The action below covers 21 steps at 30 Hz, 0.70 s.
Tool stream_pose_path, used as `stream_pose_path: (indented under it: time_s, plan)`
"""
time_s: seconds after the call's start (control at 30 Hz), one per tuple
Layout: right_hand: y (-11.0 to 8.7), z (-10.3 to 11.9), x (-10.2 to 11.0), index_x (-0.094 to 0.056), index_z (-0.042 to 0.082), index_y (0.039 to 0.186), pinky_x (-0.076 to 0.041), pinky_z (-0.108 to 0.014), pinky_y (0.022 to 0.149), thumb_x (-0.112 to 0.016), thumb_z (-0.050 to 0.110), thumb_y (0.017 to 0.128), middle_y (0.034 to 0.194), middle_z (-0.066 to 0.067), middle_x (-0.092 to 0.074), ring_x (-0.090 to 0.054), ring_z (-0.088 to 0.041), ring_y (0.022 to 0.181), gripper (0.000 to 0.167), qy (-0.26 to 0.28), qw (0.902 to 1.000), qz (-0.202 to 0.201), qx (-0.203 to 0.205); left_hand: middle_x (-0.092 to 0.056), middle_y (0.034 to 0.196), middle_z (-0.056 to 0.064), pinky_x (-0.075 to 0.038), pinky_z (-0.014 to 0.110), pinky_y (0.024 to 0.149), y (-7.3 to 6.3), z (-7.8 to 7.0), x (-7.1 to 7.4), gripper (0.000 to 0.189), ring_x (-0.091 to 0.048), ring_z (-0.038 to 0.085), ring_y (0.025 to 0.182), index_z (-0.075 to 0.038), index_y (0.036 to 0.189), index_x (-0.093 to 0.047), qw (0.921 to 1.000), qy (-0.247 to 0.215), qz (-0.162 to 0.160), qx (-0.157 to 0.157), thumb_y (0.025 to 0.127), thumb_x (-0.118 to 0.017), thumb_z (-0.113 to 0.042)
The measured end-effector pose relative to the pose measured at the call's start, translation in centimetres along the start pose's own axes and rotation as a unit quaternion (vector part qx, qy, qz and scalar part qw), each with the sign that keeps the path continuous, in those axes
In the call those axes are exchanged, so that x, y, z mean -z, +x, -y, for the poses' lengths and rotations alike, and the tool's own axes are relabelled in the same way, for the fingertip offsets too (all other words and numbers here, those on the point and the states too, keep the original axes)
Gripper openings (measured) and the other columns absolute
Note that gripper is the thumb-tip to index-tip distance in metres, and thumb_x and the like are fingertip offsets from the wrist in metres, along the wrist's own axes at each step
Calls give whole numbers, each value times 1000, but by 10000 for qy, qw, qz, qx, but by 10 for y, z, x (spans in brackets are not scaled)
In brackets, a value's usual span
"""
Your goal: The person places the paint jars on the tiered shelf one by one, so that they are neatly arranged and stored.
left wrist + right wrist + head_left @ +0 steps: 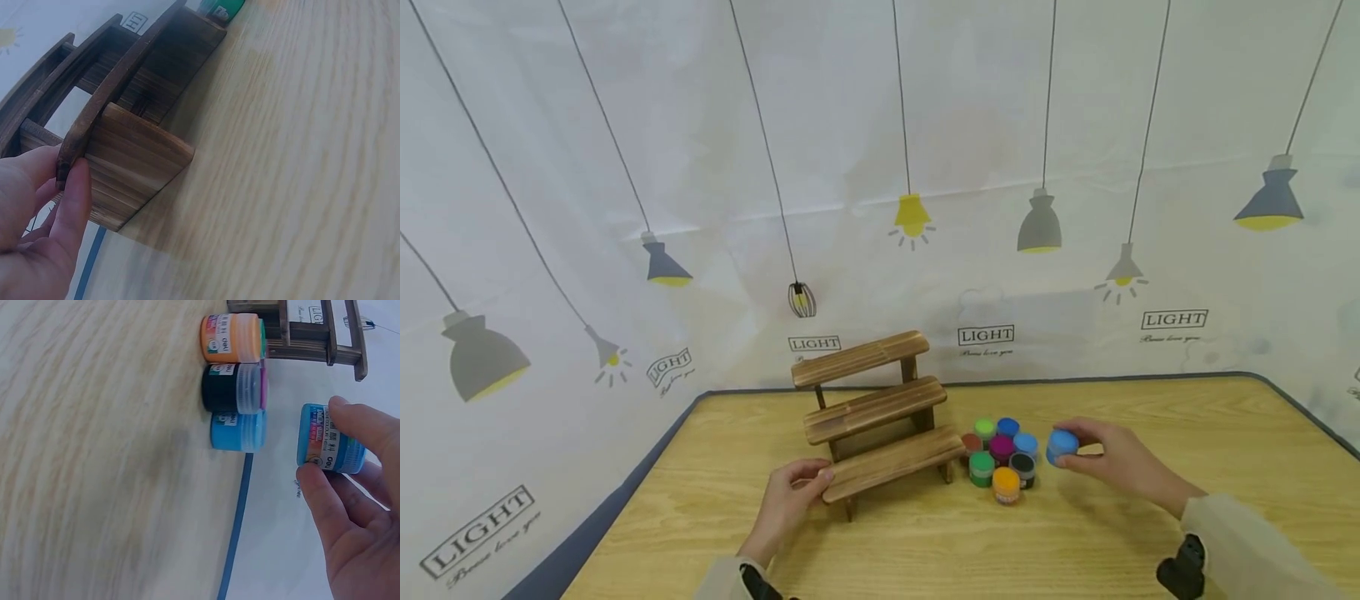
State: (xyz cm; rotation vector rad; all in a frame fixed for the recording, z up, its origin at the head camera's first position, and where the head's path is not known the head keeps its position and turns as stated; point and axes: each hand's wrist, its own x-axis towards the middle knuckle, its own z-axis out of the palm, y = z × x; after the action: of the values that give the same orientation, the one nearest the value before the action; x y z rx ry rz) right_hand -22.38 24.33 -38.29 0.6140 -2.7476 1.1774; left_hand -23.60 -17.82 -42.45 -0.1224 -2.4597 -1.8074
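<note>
A three-step wooden display shelf (891, 462) stands toward the back of the table. My left hand (788, 502) pinches the left end of its lowest step, thumb on top; the left wrist view shows the fingers (74, 212) under the board's edge. To the right of the shelf, my right hand (1120, 462) holds a light blue paint jar (1062, 447) between thumb and fingers. In the right wrist view this paint jar (328, 439) is raised off the table, its printed label showing. All the shelf's steps are bare.
Several paint jars cluster by the shelf's right end, among them orange (1006, 484), black (1022, 468), green (981, 468), purple (1002, 448) and another light blue one (1026, 446). Behind the wooden table (970, 550) hangs a white cloth (850, 167) printed with lamps.
</note>
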Motion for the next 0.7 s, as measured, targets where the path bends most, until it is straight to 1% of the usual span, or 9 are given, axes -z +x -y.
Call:
stream_pose_path:
  time_s: [0.23,0.33,0.37,0.53,0.63,0.7]
  plan:
    - [10,15,3,-53,-3,117,-51,-28,68,-66,26,80,103,-14,-59,-57,-28,90,49,-329,9990,-24,299,-60,94,13,-51,29,63,0,-1,0,26,-58,15,78,6,102,-62,10000,0,-34,9,83,-62,-12]
    - [17,24,1,-52,-2,118,-51,-28,70,-65,25,80,104,-13,-59,-57,-27,90,48,-329,9987,33,391,-60,94,13,-51,30,63,0,0,-1,25,-58,15,78,6,101,-62,10000,20,-55,-4,83,-63,-12]
    - [20,27,0,-52,-3,118,-51,-29,70,-65,25,81,103,-13,-59,-56,-27,91,49,-257,9988,62,418,-60,94,13,-51,30,63,0,1,-1,25,-58,15,78,6,100,-63,10000,21,-66,1,83,-63,-12]
    - [35,43,-9,-51,-4,119,-51,-26,71,-66,19,81,102,-14,-58,-56,-29,93,47,4,9979,180,627,-60,93,12,-51,27,62,0,1,-2,25,-58,15,77,6,100,-63,9999,50,-105,45,83,-63,-12]
    - [46,52,-17,-50,-4,120,-50,-27,72,-66,16,81,103,-14,-57,-55,-28,94,47,-47,9968,273,744,-61,92,12,-51,27,62,1,0,-2,25,-57,14,76,6,100,-63,9999,80,-137,40,83,-63,-12]
    - [52,58,-23,-50,-2,121,-50,-29,73,-66,16,81,104,-13,-58,-55,-26,94,47,-177,9958,319,843,-61,92,12,-51,27,62,0,0,-3,24,-57,14,76,6,100,-63,9998,83,-155,37,83,-63,-11]
